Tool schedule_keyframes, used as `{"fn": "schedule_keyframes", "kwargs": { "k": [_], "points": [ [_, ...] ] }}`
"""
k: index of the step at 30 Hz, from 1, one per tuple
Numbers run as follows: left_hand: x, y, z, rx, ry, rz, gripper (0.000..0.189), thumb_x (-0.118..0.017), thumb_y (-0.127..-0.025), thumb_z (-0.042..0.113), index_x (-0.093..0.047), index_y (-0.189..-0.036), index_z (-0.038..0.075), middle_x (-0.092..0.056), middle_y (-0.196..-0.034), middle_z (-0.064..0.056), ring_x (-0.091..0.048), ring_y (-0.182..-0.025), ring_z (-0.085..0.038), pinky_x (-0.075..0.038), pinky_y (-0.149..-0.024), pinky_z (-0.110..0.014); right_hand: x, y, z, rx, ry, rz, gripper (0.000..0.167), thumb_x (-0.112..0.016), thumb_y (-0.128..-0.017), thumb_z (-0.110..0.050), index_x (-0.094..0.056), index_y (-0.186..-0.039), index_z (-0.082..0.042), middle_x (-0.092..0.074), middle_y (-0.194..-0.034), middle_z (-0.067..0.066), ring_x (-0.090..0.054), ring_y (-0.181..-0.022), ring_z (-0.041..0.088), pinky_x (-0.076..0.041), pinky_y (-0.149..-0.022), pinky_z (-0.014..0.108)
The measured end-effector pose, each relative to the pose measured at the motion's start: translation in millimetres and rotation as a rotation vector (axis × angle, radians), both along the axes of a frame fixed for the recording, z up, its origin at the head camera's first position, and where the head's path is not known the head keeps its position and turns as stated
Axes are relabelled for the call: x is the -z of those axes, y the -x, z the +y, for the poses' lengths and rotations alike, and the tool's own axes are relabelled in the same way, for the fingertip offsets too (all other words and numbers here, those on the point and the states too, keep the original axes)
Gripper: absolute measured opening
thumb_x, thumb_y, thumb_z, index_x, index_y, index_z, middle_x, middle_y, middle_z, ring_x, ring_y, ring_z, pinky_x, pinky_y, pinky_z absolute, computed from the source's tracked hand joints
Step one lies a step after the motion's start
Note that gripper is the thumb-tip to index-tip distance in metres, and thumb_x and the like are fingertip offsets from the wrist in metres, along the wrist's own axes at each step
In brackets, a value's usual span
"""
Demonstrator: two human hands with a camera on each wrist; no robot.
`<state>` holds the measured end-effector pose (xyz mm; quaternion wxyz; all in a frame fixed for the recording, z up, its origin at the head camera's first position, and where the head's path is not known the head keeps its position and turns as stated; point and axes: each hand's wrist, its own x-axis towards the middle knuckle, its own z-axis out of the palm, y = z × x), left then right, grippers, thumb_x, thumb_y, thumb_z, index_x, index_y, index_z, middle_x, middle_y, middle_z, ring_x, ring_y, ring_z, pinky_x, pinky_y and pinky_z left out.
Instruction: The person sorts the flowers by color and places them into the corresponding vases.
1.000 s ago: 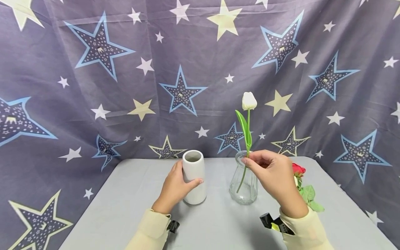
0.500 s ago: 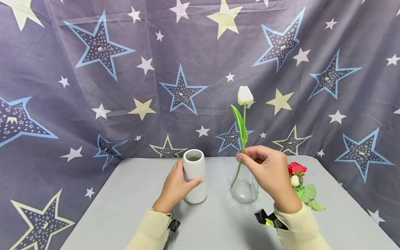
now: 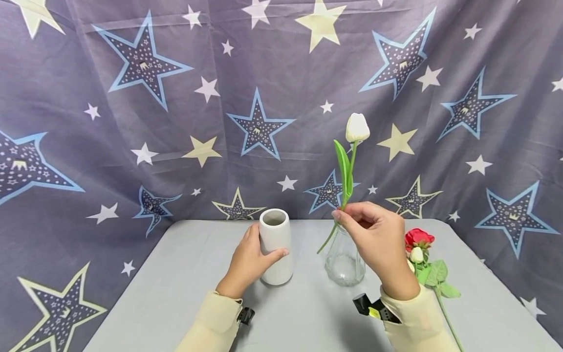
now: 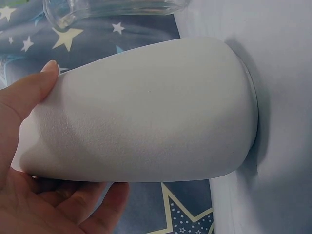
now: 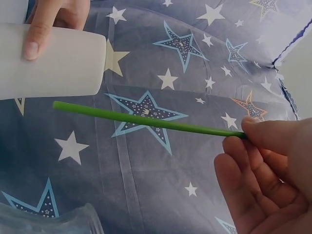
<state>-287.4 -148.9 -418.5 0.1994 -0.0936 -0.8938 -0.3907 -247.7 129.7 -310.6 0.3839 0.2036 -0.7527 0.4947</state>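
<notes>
My left hand [image 3: 248, 261] grips a matte white vase [image 3: 278, 252] that stands upright on the table, thumb on the near side. In the left wrist view the white vase [image 4: 146, 112] fills the middle, with fingers curled on its upper part. My right hand [image 3: 380, 244] pinches the green stem of a white tulip [image 3: 357, 128] between thumb and fingertips. Bloom and leaf point upward, and the stem's lower end slants down to the left, between the two vases. The right wrist view shows this stem [image 5: 146, 121] free in the air. A clear glass vase [image 3: 345, 266] stands below the right hand.
Right of the right hand lie a red rose [image 3: 419, 238] and a small white bud [image 3: 416, 254] with green leaves [image 3: 437, 274] and a long stem. A star-patterned cloth [image 3: 264, 63] hangs behind the grey-covered table [image 3: 189, 288].
The right hand has raised the tulip slightly, and its stem end has come up out of the glass vase and swung left. The left hand and white vase stay in place.
</notes>
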Motion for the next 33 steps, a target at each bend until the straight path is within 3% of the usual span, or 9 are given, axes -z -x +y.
{"fn": "schedule_keyframes", "kwargs": {
  "k": [11, 19, 28, 33],
  "points": [
    [2.6, 1.7, -0.7, -0.002, 0.008, 0.0, 0.091, -0.09, -0.078, 0.047, -0.046, -0.148, 0.009, -0.059, -0.133, -0.01, -0.064, -0.115, -0.029, -0.052, -0.095, -0.051, -4.9, 0.2, -11, -0.094, 0.08, -0.011, 0.008, -0.089, -0.083, -0.02, -0.082, -0.087, -0.019, -0.077, -0.081, -0.004, -0.063, -0.061, 0.009, -0.05, -0.057, 0.017],
    [3.6, 4.0, -2.2, -0.002, 0.02, 0.008, 0.093, -0.09, -0.077, 0.049, -0.045, -0.149, 0.01, -0.059, -0.133, -0.011, -0.064, -0.115, -0.03, -0.052, -0.095, -0.052, -0.3, -0.2, -18, -0.153, 0.144, 0.002, 0.007, -0.087, -0.084, -0.017, -0.083, -0.089, -0.017, -0.08, -0.092, -0.002, -0.07, -0.068, 0.012, -0.054, -0.06, 0.019],
    [0.4, 3.0, -2.4, -0.008, 0.015, 0.005, 0.09, -0.089, -0.077, 0.049, -0.047, -0.146, 0.009, -0.06, -0.129, -0.01, -0.065, -0.113, -0.03, -0.053, -0.094, -0.052, 1.2, 1.9, -25, -0.199, 0.2, 0.05, 0.006, -0.086, -0.086, -0.012, -0.081, -0.089, -0.011, -0.081, -0.093, 0.004, -0.078, -0.081, 0.016, -0.059, -0.067, 0.023],
    [-0.1, 0.5, -2.3, -0.012, 0.018, -0.01, 0.089, -0.089, -0.077, 0.05, -0.048, -0.145, 0.01, -0.06, -0.13, -0.009, -0.065, -0.114, -0.029, -0.053, -0.095, -0.051, 4.1, 0.9, -28, -0.208, 0.218, 0.078, 0.005, -0.084, -0.086, -0.007, -0.081, -0.088, -0.008, -0.08, -0.091, 0.009, -0.077, -0.078, 0.014, -0.057, -0.064, 0.021]
  ]
}}
